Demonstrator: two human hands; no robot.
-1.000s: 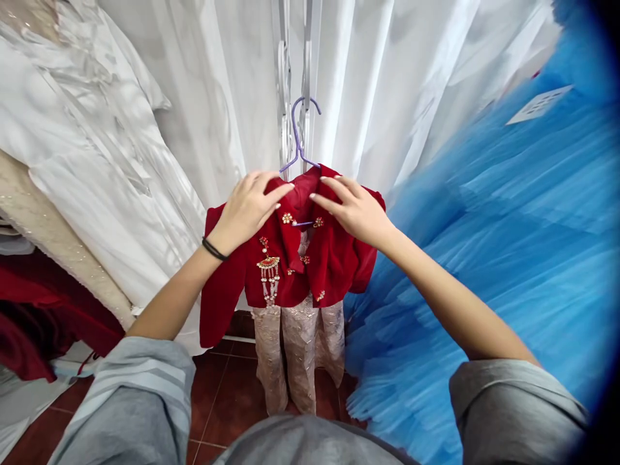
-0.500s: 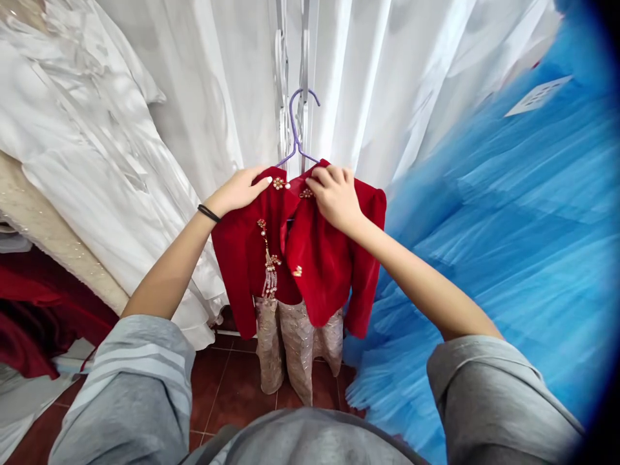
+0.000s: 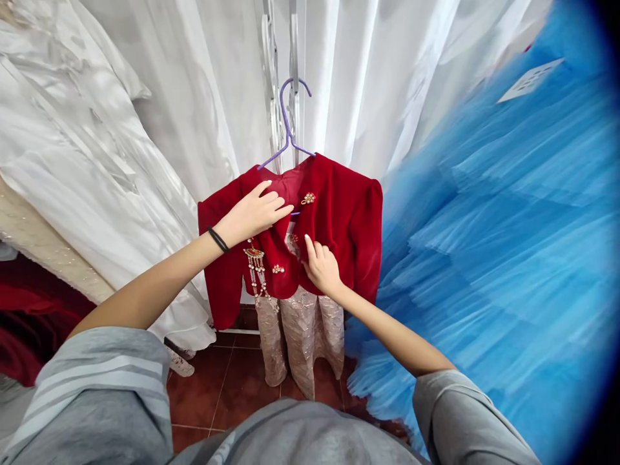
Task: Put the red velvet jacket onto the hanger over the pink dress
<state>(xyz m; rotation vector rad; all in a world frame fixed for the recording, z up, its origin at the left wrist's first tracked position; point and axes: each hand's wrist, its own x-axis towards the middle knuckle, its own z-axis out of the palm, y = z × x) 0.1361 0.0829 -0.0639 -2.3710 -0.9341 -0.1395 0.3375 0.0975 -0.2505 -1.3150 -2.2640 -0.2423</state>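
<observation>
A red velvet jacket (image 3: 339, 213) with gold-and-pearl clasps hangs on a purple hanger (image 3: 285, 116), its front partly parted at the middle. My left hand (image 3: 254, 212) lies across the front panel on the left, below the neckline, with fingers stretched out. Lower on the opposite front edge, my right hand (image 3: 322, 265) has its fingers bent around the velvet. A beaded tassel brooch (image 3: 256, 258) dangles on the left panel, beneath my left wrist. Under the jacket hangs a shiny beige-pink skirt (image 3: 298, 329). My left palm hides part of the left panel.
White dresses (image 3: 62, 148) hang along the left, with dark red fabric (image 3: 39, 316) below them. A large blue tulle dress (image 3: 465, 245) fills the right side. White curtains (image 3: 203, 71) cover the back, and red-brown tiles (image 3: 242, 387) form the floor.
My right hand has moved down from the jacket's collar to its lower front edge. My left hand has shifted from the shoulder inward and down across the front. The neckline shows wider.
</observation>
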